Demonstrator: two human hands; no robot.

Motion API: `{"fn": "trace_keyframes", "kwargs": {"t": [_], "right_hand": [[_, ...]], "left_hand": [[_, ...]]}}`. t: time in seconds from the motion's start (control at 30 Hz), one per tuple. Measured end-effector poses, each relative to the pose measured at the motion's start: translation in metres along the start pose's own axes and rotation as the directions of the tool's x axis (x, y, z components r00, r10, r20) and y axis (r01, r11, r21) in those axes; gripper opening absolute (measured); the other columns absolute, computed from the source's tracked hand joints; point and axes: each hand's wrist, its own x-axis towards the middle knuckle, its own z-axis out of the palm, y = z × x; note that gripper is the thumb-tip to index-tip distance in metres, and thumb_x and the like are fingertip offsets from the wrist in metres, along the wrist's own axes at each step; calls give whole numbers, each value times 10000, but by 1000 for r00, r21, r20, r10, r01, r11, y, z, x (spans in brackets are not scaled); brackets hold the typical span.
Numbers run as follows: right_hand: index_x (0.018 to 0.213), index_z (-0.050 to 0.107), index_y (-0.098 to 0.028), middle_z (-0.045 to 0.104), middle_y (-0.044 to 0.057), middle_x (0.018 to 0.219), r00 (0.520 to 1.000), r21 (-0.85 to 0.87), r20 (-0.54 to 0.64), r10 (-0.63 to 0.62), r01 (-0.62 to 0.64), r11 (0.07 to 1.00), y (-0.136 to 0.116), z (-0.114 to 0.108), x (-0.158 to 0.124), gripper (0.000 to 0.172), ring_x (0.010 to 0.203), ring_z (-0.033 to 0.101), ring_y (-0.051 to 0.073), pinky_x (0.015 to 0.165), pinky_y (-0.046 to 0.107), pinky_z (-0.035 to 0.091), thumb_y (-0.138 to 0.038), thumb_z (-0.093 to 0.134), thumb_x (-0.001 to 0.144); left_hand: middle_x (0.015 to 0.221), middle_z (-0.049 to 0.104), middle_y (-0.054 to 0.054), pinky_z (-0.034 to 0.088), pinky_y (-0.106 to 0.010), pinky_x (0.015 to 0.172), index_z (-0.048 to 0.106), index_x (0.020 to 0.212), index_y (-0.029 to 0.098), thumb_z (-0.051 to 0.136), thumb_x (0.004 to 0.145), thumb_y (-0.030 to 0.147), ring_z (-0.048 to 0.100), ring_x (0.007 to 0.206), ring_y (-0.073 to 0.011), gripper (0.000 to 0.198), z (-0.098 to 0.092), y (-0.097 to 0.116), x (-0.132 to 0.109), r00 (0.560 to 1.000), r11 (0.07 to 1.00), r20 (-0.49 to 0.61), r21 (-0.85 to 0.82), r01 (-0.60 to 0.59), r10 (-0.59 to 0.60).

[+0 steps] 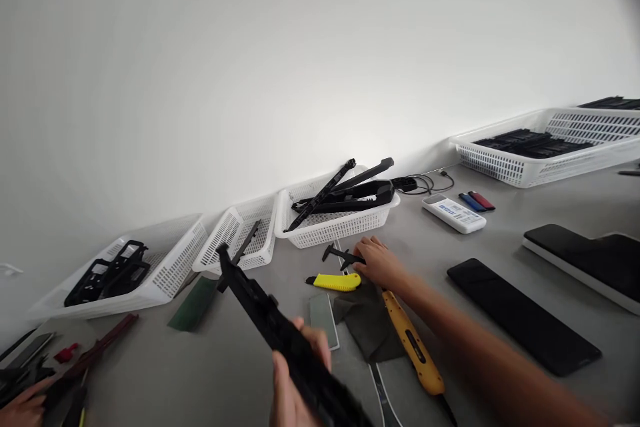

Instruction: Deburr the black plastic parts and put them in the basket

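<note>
My left hand [300,363] is closed around a long black plastic part [260,310], which slants up and to the left from the lower middle of the view. Its far end has a small crosspiece. Out on the table, my right hand [377,257] has its fingers closed on a black caliper [345,256], whose jaws point left. Just below the caliper lies a yellow utility knife [336,281]. A dark cloth [367,323] and a yellow corded tool [413,343] lie near my right wrist. Beyond my left hand is a flat grey-green block [323,317].
White baskets [335,235] with black parts line the wall. A larger basket [530,173] stands at the right. A white device [454,213], a black slab [520,313] and a green sheet [194,303] lie on the table. Another person's hand [25,407] holds a dark part at lower left.
</note>
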Motion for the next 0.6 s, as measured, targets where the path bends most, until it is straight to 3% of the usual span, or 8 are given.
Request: {"fn": "trace_keyframes", "kwargs": {"t": [0.07,0.17,0.23,0.3,0.37,0.43,0.5,0.6], "right_hand": [[1008,704,-191,724,116,1108,1000,10,1,-8,8,1000,6,4,3,113,1120,623,303,939,387,469,-165,661,906],[1069,677,-185,718,121,1119,1000,38,-15,-13,13,999,14,6,2,140,1116,641,298,949,390,472,-155,613,948],[1147,660,-180,707,132,1202,999,64,-39,-19,21,998,15,4,0,183,1142,660,296,948,386,484,-159,581,983],[1229,639,-191,681,128,1299,997,94,-70,-34,40,995,13,-3,-2,230,1136,684,274,917,364,501,-176,542,1022],[1283,629,-220,671,106,1326,993,122,-109,-54,67,990,11,-11,-3,251,1103,702,246,884,342,514,-228,500,1067],[1325,626,-230,678,102,1297,985,144,-160,-57,81,986,9,-19,-3,289,1098,702,247,886,348,522,-316,455,1109],[1318,651,-222,692,108,1239,971,178,-234,-47,91,980,9,-22,-3,334,1058,705,257,872,370,532,-408,462,1116],[1207,729,-228,714,98,1147,944,261,-327,-51,142,955,12,-21,-3,335,931,706,245,788,376,543,-486,566,1069]], "left_hand": [[927,646,-72,530,-297,686,735,1005,204,661,924,756,586,788,-191,563,12,8,36,991,999,126,2,-47,46],[990,678,-64,515,-289,684,723,1135,226,742,910,696,594,785,-174,521,24,17,88,967,997,247,24,-68,60],[1104,730,-61,559,-331,829,654,1373,305,853,849,625,680,967,-218,645,25,19,120,978,998,198,-21,-54,57],[1143,751,-74,565,-386,927,630,1435,278,870,852,536,698,1056,-242,681,21,19,148,987,996,133,-18,-90,92],[1056,766,-69,553,-380,966,703,1294,200,866,830,423,704,1044,-234,540,12,18,170,975,975,-43,-15,-220,219],[965,762,-52,549,-371,961,723,1147,177,822,823,375,705,985,-218,391,1,16,183,924,939,-179,13,-342,339],[909,747,-34,555,-384,929,705,1088,183,767,831,364,709,930,-218,320,-7,13,187,893,917,-207,57,-396,399],[879,745,-30,561,-388,874,682,1104,182,738,825,378,716,878,-222,345,-10,7,183,916,935,-188,92,-344,355]]}}
